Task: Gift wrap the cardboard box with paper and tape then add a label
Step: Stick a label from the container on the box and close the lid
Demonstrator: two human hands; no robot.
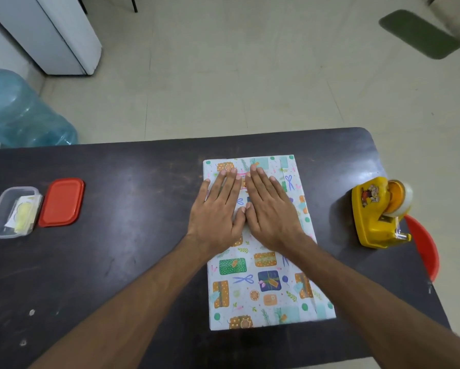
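Left hand (215, 209), right hand (273, 209) press box (253, 288); dispenser (375, 217) right, container (10, 213) left.

Cardboard box (266, 275) fully wrapped in white paper (239, 296) printed with gifts, scissors and orange slices. Flat on the table (117, 262), right of centre, long sides running from near edge to far edge, near end skewed slightly right. Pink-edged label (242, 178) on top near the far end, only a sliver showing. Yellow tape dispenser (378, 217) upright by the right edge, apart from the box.
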